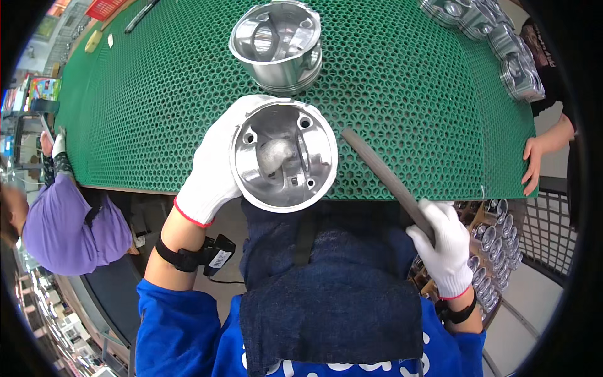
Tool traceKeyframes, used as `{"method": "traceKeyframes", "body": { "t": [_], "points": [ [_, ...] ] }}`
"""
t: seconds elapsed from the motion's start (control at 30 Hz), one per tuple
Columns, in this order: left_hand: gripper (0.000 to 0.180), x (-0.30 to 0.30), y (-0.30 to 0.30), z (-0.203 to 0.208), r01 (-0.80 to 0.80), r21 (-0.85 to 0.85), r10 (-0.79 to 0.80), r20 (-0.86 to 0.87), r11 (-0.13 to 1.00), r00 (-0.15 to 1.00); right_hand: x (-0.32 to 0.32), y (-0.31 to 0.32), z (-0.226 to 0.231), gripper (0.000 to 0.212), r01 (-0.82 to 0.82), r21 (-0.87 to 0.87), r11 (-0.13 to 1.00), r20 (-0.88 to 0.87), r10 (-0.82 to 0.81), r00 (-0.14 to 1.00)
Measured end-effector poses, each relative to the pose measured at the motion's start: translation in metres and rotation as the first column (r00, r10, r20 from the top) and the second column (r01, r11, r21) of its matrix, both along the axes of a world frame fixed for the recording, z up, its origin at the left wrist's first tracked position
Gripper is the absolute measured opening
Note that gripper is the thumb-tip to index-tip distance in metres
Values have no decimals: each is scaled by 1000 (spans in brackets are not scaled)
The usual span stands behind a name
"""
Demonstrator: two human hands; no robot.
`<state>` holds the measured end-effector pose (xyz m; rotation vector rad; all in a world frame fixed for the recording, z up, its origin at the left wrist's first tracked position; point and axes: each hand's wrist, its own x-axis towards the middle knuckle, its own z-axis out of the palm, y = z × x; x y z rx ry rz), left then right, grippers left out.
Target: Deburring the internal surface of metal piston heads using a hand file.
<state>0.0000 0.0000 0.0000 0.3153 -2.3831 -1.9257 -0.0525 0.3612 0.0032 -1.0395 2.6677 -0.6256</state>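
Well, from far away, I had the left hand point(215, 151) hold the shiny metal cup point(287, 169) near the edge of the green mat point(157, 125), and the right hand point(447, 248) squeeze the gray stick point(388, 177); keeping the cup steady seemed best

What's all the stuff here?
Honeycomb mat: one, green, middle
Held piston: one, silver, centre
Standing piston: one, silver, top middle
Piston row: several, silver, upper right
Stored pistons: many, silver, lower right
Bar: one, grey, right of centre
Thin stick: one, dark, upper left
Basket: one, red, upper left
Person: one, purple clothes, left
Another person: one, black clothes, right
Apron: one, dark blue, lower middle
Wrist straps: two, black, forearms
Left hand: one, white glove, holding piston
Right hand: one, white glove, holding bar
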Motion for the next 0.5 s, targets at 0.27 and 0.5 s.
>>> {"method": "traceKeyframes", "body": {
  "t": [0.27, 0.5],
  "points": [
    [45, -4, 4, 5, 36, -92, -41, -50, 995, 998, -7, 21, -6, 40, -3, -435, 901, 175, 88, 981],
    [64, -2, -4, -4, 66, 89, -65, -22, 994, 998, -31, -66, 15, 47, -289, -288, 913, 16, 306, 952]
  ]
}}
